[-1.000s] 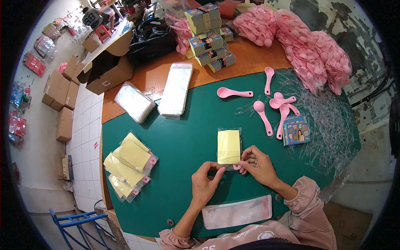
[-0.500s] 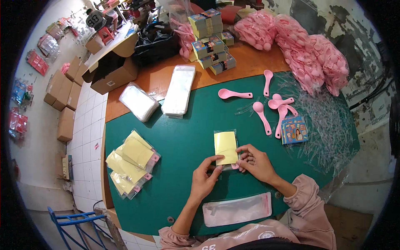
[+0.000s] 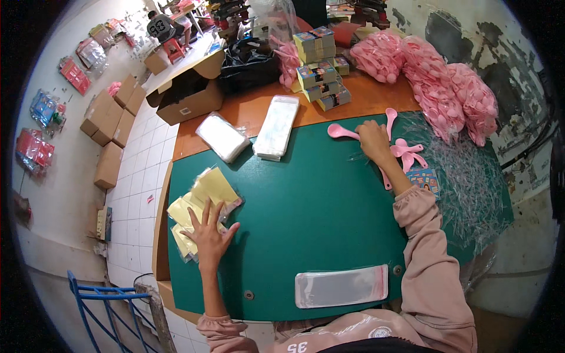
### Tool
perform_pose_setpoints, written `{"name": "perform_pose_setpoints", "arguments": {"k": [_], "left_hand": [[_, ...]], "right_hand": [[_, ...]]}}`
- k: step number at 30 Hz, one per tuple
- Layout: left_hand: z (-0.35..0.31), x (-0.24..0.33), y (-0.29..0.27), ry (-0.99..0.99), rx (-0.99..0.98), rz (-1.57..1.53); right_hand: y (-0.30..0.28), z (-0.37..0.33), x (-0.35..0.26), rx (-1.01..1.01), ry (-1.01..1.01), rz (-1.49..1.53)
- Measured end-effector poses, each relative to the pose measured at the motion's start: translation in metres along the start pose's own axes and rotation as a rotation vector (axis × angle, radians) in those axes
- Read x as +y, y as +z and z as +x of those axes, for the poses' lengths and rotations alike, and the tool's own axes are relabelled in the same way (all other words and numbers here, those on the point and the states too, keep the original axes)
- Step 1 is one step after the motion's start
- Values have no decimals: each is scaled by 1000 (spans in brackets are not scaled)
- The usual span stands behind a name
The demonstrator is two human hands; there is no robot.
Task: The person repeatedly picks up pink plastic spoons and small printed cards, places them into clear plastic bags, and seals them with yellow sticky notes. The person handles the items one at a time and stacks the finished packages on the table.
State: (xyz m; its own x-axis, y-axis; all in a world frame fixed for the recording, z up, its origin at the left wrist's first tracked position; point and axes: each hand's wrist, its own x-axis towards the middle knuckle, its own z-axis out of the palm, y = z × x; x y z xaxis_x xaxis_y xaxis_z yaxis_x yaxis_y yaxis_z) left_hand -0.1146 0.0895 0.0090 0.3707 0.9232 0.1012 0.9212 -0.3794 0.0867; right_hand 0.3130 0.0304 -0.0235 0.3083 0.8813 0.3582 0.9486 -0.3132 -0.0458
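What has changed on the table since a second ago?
The yellow-backed packet held in the middle is gone from there. The left hand has swung left, fingers spread over the packet pile; the right hand has let go and reached forward to the pink spoons, its grip unclear. The card stacks, bagged spoons and open box stayed put.

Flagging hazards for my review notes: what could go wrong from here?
The overlapping yellow-card packets might slide apart if the spread left hand shifts. The right hand, close among pink spoons, could knock one aside. The right sleeve sits beside the blue cards and may nudge them.
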Motion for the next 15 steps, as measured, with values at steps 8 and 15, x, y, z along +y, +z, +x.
{"name": "perform_pose_setpoints", "arguments": {"k": [8,15], "left_hand": [[32,-69,15,-33,127,48],[90,-157,37,-5,309,-61]], "right_hand": [[-35,-18,0,91,84,351],[-82,-45,-1,105,116,530]]}}
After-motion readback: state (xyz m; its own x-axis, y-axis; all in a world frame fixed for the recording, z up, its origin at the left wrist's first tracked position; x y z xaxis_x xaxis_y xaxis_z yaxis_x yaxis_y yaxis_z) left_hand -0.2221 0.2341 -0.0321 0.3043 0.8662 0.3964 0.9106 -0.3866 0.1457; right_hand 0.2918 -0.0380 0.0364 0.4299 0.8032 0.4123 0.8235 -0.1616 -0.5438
